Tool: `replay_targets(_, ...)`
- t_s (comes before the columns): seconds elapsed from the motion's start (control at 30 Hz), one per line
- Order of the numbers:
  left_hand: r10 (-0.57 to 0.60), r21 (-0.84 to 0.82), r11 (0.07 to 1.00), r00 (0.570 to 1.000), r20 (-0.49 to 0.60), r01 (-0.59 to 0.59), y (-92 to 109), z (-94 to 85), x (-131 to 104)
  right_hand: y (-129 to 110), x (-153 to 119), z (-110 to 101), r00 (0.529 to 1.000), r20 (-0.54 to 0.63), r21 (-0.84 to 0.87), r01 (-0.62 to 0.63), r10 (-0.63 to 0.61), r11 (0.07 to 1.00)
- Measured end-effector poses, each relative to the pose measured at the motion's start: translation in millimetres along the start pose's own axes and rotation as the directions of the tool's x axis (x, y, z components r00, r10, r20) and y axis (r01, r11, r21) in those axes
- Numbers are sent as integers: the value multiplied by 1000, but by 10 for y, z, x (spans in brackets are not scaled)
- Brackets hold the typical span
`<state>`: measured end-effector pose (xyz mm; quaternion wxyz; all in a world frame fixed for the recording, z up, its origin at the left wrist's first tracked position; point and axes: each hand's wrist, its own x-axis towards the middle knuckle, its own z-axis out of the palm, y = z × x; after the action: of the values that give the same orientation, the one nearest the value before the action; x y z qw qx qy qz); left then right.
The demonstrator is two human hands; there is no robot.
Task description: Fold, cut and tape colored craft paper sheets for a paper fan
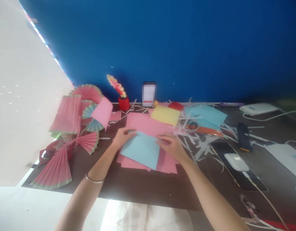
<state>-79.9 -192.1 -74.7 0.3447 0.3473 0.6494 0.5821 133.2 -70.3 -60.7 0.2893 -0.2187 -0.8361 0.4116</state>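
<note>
While both hands were at the blue sheet [141, 151], it lay on top of some pink sheets [168, 162] on a dark table [128, 184]. The left hand [121, 138] had its fingers on the sheet's far left corner, and the right hand [173, 146] had its fingers at the far right one. So the hands were apart from each other, with the width of the sheet between them. Couldn't tell if either one was really pinching the paper or just touching it, sorry.

Container-wise, beyond the blue sheet and a bit left, a little red pot [124, 104] stood upright with a pleated pink and yellow strip [116, 86] sticking out of it, leaning left. Anything lower down in the pot was hidden. Well to the right of the blue sheet, a white case [236, 162] sat on a black phone [221, 150], with a cable [268, 202] running up to its near end; couldn't see inside that one.

Other stuff: left of the blue sheet was a pile of pleated fans [54, 166], mostly pink with green edges. Past its far edge lay a yellow sheet [165, 114], overlapping the pink. Off to the right were loads of white paper strips [201, 147], messy as anything, and, beyond those, more blue paper [210, 115].
</note>
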Motion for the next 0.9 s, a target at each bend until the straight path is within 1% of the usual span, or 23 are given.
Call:
replay_targets(0.13,12,32,999,1000,9,-12,-14,-22,6,-45,3,-24,999,-33,0,-30,30,1000)
replay_targets(0.23,31,50,998,999,20,-32,-21,-24,4,-63,-1,-29,999,-24,17,-39,39,999)
replay_targets(0.3,41,65,997,999,29,-43,-25,-21,5,-53,-2,-20,998,-34,15,-56,57,998)
replay_targets(0.43,63,96,993,997,48,-68,-41,-13,16,1,4,21,989,-91,-26,-119,117,992)
replay_targets(0.6,105,148,983,992,64,-113,-59,-7,28,30,19,48,981,-74,-13,-179,178,984)
replay_targets(0.77,133,213,967,990,44,-139,-36,2,20,5,12,50,984,-70,-11,-165,164,986)
replay_targets(0.83,137,193,971,990,39,-142,-24,6,14,8,-1,57,989,-64,-19,-135,133,991)
replay_targets(0.9,111,149,982,993,31,-115,-13,9,8,18,-16,61,994,-61,-44,-88,85,995)
